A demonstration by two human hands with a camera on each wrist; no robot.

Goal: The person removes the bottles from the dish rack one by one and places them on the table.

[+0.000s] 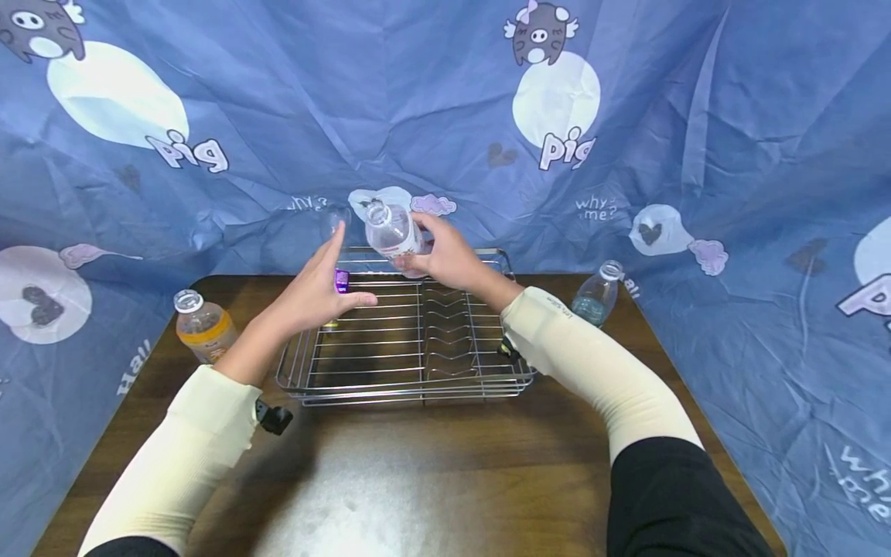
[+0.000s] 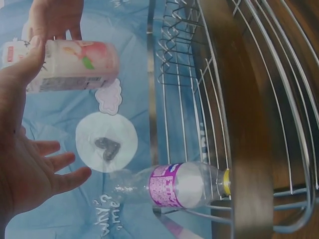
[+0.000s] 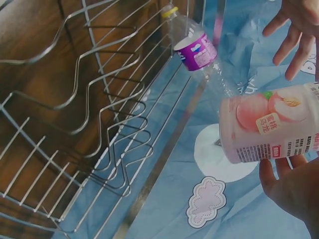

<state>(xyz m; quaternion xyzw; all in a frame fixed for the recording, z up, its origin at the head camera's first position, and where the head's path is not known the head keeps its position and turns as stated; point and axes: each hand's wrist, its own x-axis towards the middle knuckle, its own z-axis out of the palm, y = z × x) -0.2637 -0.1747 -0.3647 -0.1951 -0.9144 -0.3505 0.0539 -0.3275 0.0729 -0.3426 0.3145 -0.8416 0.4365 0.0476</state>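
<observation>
My right hand (image 1: 448, 255) grips a clear plastic bottle (image 1: 397, 234) with a peach-printed label above the back of a wire dish rack (image 1: 421, 331). The bottle is tilted, its uncapped mouth up and to the left in the head view. My left hand (image 1: 316, 290) is spread to its left, thumb and fingers wide apart and holding nothing. Below and behind that hand, a clear bottle with a purple label (image 2: 172, 184) stands upside down at the rack's left end, yellow cap lowermost. The right wrist view shows the peach bottle's label (image 3: 271, 124) and base.
An orange-labelled bottle (image 1: 207, 333) stands on the wooden table (image 1: 431, 472) left of the rack. To the right is a clear bottle with a bluish-green lower part (image 1: 596, 298), partly behind my right sleeve. Blue printed cloth (image 1: 445, 100) hangs behind and beside the table.
</observation>
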